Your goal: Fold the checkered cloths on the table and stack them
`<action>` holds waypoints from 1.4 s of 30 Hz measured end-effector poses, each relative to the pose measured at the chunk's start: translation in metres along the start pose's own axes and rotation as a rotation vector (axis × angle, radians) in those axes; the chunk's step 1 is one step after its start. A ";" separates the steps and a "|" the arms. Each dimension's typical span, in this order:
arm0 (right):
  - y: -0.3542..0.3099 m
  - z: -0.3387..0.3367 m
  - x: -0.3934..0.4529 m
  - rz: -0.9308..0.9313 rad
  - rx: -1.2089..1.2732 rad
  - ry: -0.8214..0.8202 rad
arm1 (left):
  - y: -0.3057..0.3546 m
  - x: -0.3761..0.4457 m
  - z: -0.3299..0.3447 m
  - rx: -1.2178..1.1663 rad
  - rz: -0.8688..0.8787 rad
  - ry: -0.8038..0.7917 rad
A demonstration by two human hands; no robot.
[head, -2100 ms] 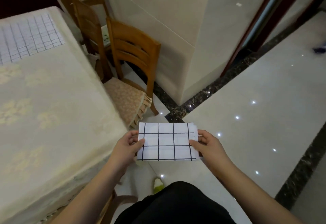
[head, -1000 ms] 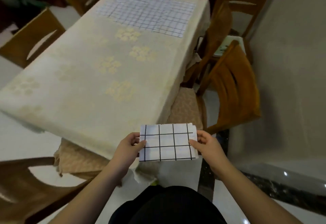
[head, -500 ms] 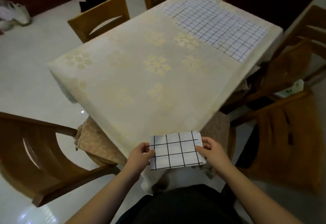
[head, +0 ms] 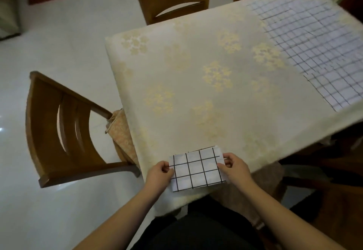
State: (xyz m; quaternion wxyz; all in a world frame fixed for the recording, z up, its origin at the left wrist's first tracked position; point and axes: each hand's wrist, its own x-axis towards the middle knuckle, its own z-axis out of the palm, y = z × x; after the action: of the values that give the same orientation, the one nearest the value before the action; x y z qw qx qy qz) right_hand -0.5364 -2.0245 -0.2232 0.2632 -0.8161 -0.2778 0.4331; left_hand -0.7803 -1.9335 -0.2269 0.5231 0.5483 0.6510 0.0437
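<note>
Folded cloth [head: 197, 169]: white with a black grid, a compact rectangle several layers thick, held over the near corner of the table [head: 176, 100]. Cannot tell whether its underside touches the tablecloth or sits just above it.

Left hand [head: 159, 177]: grips the left short edge of the folded cloth, thumb on top, fingers curled under.

Right hand [head: 234, 168]: pinches the right short edge of the same cloth, thumb and fingertips closed on the fabric.

Unfolded cloths [head: 314, 49]: same grid pattern, spread flat at the far right end of the table, well apart from the folded cloth. At least two sheets overlap there; exact count unclear because the edges blur.

Table: covered by a cream tablecloth with pale yellow flower clusters, bare between the folded cloth and the spread ones.

Wooden chair [head: 64, 131]: just beside the table's left edge, near the left hand, with a cushion [head: 121, 137] tucked under the tablecloth hem. Second chair [head: 174, 0]: at the table's far left side.
</note>
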 end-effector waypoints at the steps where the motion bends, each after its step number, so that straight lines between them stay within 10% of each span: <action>1: -0.002 -0.001 0.008 -0.016 -0.031 -0.009 | 0.001 0.002 0.003 0.027 0.008 0.026; 12: -0.013 -0.003 0.027 -0.181 -0.337 -0.001 | -0.009 -0.001 0.019 0.139 0.139 0.252; 18: -0.016 0.032 0.020 -0.669 -0.663 0.061 | -0.016 -0.010 0.040 0.602 0.524 0.500; 42: 0.020 0.014 0.056 -0.556 -1.055 -0.174 | -0.047 0.008 0.022 0.982 0.372 0.051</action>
State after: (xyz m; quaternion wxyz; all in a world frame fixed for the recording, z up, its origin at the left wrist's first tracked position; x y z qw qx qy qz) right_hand -0.5178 -1.9981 -0.2747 -0.0976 -0.6948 -0.6787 0.2169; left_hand -0.7947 -1.9569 -0.2715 0.1717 0.8341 0.4989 -0.1610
